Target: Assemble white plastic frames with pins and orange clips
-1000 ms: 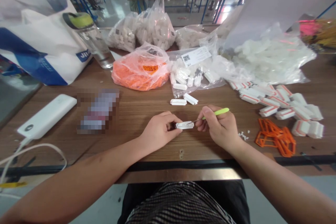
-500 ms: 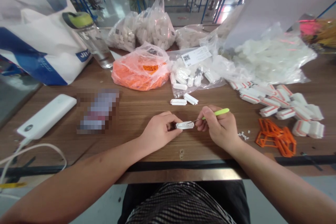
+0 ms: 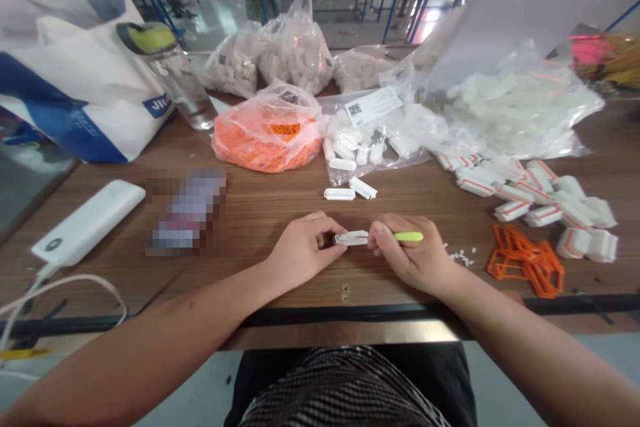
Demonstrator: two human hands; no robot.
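Observation:
My left hand [image 3: 307, 248] pinches one end of a small white slotted plastic housing [image 3: 351, 238] between thumb and fingers, just above the table. At the housing's other end, my right hand [image 3: 410, 252] is closed round a tool with a lime-green handle [image 3: 409, 237]; its tip is hidden by my fingers and the housing. Two similar white plastic pieces [image 3: 340, 194] lie beyond my hands. To the right of my right hand are several tiny white bits [image 3: 463, 256], and past them a heap of orange plastic frames [image 3: 525, 261].
White blocks with orange lines [image 3: 530, 193] are piled at right. Behind stand a bag of orange parts [image 3: 267, 137], a clear bag of white parts [image 3: 370, 127] and a large clear bag [image 3: 520, 103]. At left are a water bottle [image 3: 177, 80], a white power bank [image 3: 90, 221] and a blurred rectangle [image 3: 187, 210].
My right hand has come in against the housing's right end, and the green handle has swung lower and to the left. My left hand keeps its hold in the same place.

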